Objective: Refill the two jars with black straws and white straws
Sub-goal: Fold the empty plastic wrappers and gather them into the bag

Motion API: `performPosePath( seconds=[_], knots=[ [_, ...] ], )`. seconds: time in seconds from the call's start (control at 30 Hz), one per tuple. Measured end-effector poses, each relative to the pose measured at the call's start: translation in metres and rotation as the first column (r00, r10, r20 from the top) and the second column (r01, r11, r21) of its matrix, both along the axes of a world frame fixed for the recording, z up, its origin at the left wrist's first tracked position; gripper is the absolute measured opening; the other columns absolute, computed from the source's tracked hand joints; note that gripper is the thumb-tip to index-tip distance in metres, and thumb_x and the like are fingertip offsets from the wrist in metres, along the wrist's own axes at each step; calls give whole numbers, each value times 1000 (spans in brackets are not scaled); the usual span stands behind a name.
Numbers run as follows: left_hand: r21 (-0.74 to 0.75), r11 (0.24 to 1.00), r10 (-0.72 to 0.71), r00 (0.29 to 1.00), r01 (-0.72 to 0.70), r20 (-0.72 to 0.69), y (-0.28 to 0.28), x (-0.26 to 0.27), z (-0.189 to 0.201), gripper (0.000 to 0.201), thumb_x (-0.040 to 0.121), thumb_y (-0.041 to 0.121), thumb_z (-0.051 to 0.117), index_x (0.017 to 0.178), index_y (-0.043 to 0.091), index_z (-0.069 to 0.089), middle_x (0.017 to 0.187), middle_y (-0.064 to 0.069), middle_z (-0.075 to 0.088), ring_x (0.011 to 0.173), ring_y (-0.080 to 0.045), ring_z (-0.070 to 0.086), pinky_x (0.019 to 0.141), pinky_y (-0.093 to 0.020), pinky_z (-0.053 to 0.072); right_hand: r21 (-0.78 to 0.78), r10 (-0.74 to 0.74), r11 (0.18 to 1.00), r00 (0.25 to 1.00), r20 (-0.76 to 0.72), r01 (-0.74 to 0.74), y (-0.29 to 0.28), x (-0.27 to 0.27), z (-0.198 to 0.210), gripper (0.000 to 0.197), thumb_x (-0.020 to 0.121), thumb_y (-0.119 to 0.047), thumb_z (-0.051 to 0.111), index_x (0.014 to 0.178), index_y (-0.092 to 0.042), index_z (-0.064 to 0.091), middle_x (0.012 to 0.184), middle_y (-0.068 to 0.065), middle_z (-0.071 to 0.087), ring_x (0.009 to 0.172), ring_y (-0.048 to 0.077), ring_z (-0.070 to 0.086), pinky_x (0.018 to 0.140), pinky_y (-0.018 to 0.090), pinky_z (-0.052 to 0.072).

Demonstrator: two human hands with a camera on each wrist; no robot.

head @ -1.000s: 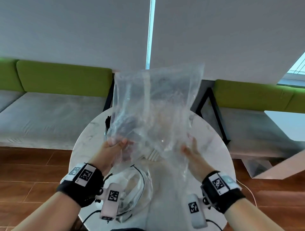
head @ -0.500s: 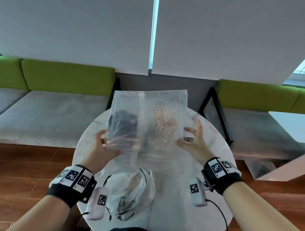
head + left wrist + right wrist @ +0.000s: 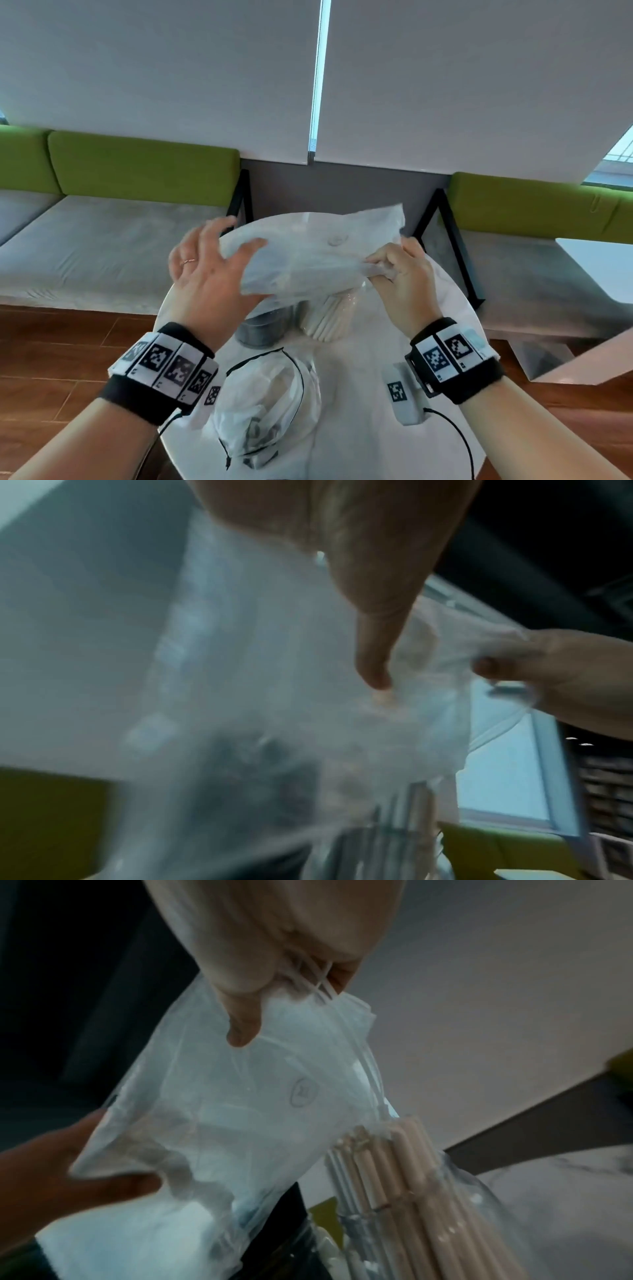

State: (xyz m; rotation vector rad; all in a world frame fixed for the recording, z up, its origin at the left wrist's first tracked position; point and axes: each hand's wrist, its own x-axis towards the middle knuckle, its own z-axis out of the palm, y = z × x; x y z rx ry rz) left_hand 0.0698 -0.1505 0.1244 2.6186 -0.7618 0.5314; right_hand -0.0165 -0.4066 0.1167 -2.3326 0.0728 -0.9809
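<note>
1. The left hand holds the left end of a clear bag, thumb on top and fingers spread wide behind it.
2. The right hand has its fingers curled tight round the bunched right end of the bag; the right wrist view shows the plastic gathered in that fist.
3. The bag hangs between both hands, lifted above the surface and over the two jars.
4. The white straws stand bundled in the right jar, tilted toward the camera.
5. The left jar stands just beside it, touching or nearly so, with dark contents; the black straws cannot be made out singly.
6. A second bag, crumpled, with a black cord round it, lies on the near part of the surface, in front of the jars.
7. Behind the surface runs a bench with green back cushions.
</note>
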Motion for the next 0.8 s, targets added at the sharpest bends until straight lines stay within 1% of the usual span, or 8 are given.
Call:
performPosePath(
  seconds=[0.1, 0.23, 0.3, 0.43, 0.5, 0.6, 0.73, 0.8],
  knots=[
    [-60, 994, -96, 995, 95, -17, -5, 8, 8, 36, 82, 25, 63, 110, 47, 58, 112, 16, 51, 103, -22, 49, 84, -43, 45, -204, -45, 978, 998, 39, 52, 9, -7, 23, 18, 75, -34, 79, 73, -18, 71, 123, 10, 47, 119, 28, 38, 100, 43, 32],
    [-495, 869, -194, 921, 2, -336, -18, 5, 13, 35, 93, 32, 38, 110, 60, 51, 114, 32, 48, 106, 1, 49, 95, -29, 41, -311, 143, 927, 964, -224, -210, 15, -19, 42, 48, 88, -66, 41, 82, -32, 74, 154, -1, 26, 145, 22, 11, 114, 56, 11],
    [-725, 685, -413, 784, -67, -463, -29, -8, 21, 33, 100, 25, 37, 116, 47, 55, 122, 18, 57, 103, 7, 53, 96, -25, 41, -192, 245, 930, 918, -311, -313, 20, -18, 34, 46, 86, -66, 45, 118, -37, 62, 157, -5, 10, 144, 8, 9, 114, 53, 19],
    [-843, 385, -746, 412, -375, -524, -45, -37, 33, 32, 101, 24, 35, 105, 13, 64, 82, 0, 71, 72, -12, 68, 59, -24, 53, 92, 215, 976, 930, -297, -197, 34, -6, 17, 119, 59, -56, 80, 145, -48, -2, 155, -16, -15, 129, -4, 31, 97, 37, 48],
    [-833, 371, -848, 216, -411, -484, -49, -47, 34, 38, 96, 29, 38, 87, 11, 70, 73, -5, 68, 65, -19, 66, 56, -27, 52, 144, 220, 972, 930, -295, -184, 38, 3, 15, 132, 52, -49, 89, 146, -45, -5, 157, -11, -2, 135, -3, 25, 99, 35, 47],
    [-810, 395, -872, 101, -434, -479, -47, -49, 27, 44, 89, 25, 38, 67, 14, 74, 65, -3, 66, 56, -15, 62, 50, -22, 48, 180, 262, 961, 903, -341, -211, 41, 8, 17, 109, 47, -60, 87, 136, -34, 28, 129, -16, 45, 123, 8, 42, 97, 35, 46],
    [-807, 405, -860, 119, -430, -496, -40, -42, 22, 43, 95, 24, 29, 99, -1, 64, 81, -13, 68, 65, -20, 64, 54, -24, 50, 69, 155, 988, 891, -426, -139, 44, -2, 23, 79, 53, -57, 80, 119, -28, 47, 106, -20, 55, 103, 9, 44, 85, 29, 45],
    [-839, 330, -877, 189, -433, -443, -40, -38, 24, 38, 91, 20, 34, 81, 7, 68, 75, -6, 66, 65, -15, 63, 56, -21, 50, 54, 127, 992, 904, -408, -115, 44, -2, 28, 66, 59, -53, 78, 113, -28, 50, 104, -18, 57, 98, 6, 53, 76, 22, 45]
  ],
)
